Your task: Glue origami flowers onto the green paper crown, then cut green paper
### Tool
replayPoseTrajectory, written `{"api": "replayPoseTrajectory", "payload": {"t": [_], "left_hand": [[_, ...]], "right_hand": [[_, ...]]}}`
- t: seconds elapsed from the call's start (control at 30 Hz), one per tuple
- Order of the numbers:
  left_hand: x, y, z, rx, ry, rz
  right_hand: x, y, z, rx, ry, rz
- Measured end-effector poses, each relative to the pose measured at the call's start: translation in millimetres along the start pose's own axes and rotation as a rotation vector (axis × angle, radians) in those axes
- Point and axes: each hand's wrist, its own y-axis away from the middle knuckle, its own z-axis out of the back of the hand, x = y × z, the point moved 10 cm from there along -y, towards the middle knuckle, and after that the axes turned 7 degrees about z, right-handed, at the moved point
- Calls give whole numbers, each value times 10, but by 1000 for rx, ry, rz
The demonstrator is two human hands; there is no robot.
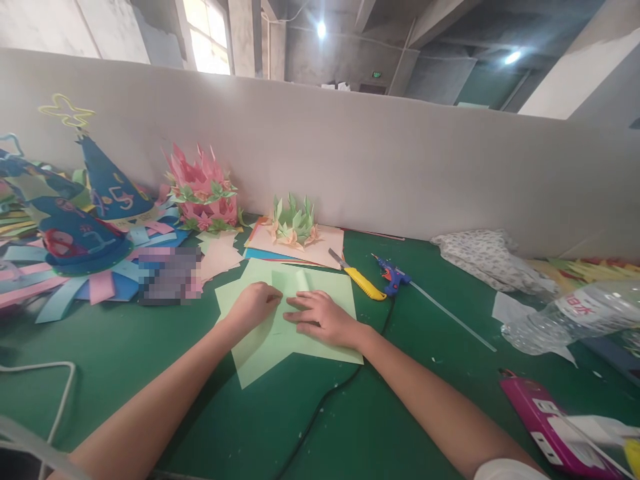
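Observation:
Light green paper sheets (257,363) lie overlapping in front of me. On top of them is a smaller piece of green paper (284,281) with a curled, raised part near its right side. My left hand (253,307) is closed, its fingertips pinched at the left edge of that smaller piece. My right hand (327,320) rests on the paper with its fingers spread, holding nothing. To the right of the sheets lie a yellow-handled utility knife (366,283) and a blue hot glue gun (395,277), a glue stick (453,317) running from its back.
Behind the sheets stand a green paper crown (295,223) and pink paper crowns (204,190). Blue cone hats (113,180) are at left. A plastic bottle (585,313) and a magenta power strip (537,420) lie at right. A black cord (325,400) crosses the green table (400,427).

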Motion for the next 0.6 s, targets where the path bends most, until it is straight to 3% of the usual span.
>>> {"api": "replayPoseTrajectory", "payload": {"t": [0.37,0.6], "left_hand": [[43,-12,-35,24,27,13],[-10,9,-21,25,4,1]], "right_hand": [[-97,-7,98,-57,-103,-44],[-214,21,131,-114,59,-18]]}}
